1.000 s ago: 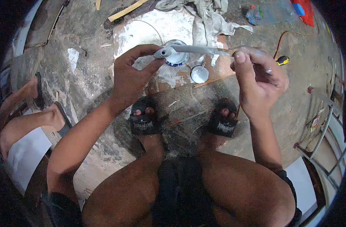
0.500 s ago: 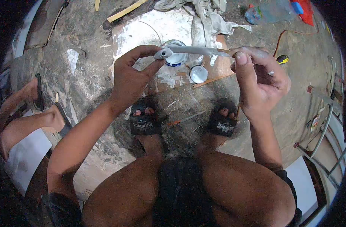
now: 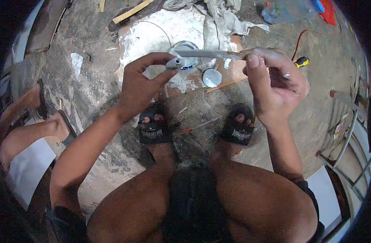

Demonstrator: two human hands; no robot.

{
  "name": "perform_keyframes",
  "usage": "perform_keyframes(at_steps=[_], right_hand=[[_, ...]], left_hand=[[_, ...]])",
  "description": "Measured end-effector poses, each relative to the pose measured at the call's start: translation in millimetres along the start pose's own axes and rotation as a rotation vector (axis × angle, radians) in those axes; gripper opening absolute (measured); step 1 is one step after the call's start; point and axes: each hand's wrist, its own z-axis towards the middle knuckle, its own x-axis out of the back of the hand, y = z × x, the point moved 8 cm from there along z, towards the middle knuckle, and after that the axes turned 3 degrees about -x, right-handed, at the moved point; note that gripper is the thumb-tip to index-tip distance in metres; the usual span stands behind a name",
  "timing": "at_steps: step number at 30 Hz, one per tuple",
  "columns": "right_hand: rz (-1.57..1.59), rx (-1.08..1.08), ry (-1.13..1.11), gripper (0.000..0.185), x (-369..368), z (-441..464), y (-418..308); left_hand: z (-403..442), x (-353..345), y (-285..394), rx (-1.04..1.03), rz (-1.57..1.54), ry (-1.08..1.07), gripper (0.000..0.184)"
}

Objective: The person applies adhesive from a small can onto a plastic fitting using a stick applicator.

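Note:
Between my hands, above the floor, is a slim grey-coated bar (image 3: 212,53) with a brownish patch near its right end. My left hand (image 3: 143,83) pinches a rounded grey end with a small dark hole, between thumb and forefinger. My right hand (image 3: 278,85) grips the other end between thumb and curled fingers; grey-white smears mark its fingers. Whether the holed end and the bar are one piece I cannot tell. Behind the bar, partly hidden, stands an open can (image 3: 189,62) of whitish paint. A smaller round container (image 3: 212,77) with whitish contents sits beside it, a thin stick in it.
A paint-stained board (image 3: 145,36) lies under the cans, with a crumpled grey cloth (image 3: 222,20) on it. A plastic bottle (image 3: 289,14) and a yellow-black tool (image 3: 302,62) lie to the right. Another person's legs (image 3: 31,133) show at left; a metal frame (image 3: 347,133) stands at right.
The bar's left end and my left hand have dipped slightly, and the right hand has shifted a little left. Both grips stay the same.

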Motion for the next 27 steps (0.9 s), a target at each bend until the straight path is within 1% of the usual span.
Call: perform_keyframes(at_steps=[3, 5, 7, 10, 15, 18, 25, 27], right_hand=[[0.089, -0.041, 0.102, 0.003, 1.9, 1.9, 3.0], [0.040, 0.017, 0.006, 0.006, 0.9, -0.2, 2.5], [0.036, 0.011, -0.006, 0.006, -0.1, -1.0, 1.7], [0.072, -0.057, 0.068, 0.003, 0.7, 0.4, -0.8], [0.084, -0.021, 0.091, 0.002, 3.1, 1.6, -2.0], [0.029, 0.094, -0.024, 0.006, 1.2, -0.3, -7.6], [0.017, 0.120, -0.039, 0.006, 0.8, -1.0, -9.1], [0.015, 0.120, -0.045, 0.006, 0.6, -0.8, -9.2]], left_hand=[[-9.4, -1.9, -16.8, 0.071, -0.053, 0.037, 0.029], [-16.4, -6.2, -14.1, 0.063, -0.022, 0.007, 0.030], [-20.2, -8.8, -14.6, 0.048, 0.006, -0.006, 0.031], [-18.2, -10.1, -10.5, 0.072, -0.023, -0.015, 0.032], [-15.7, -10.4, -6.5, 0.072, -0.037, -0.015, 0.034], [-13.6, -11.7, -5.3, 0.072, -0.040, -0.019, 0.034], [-8.1, -13.1, -4.9, 0.080, -0.059, -0.022, 0.033], [-7.0, -12.1, -4.1, 0.048, -0.080, -0.001, 0.033]])
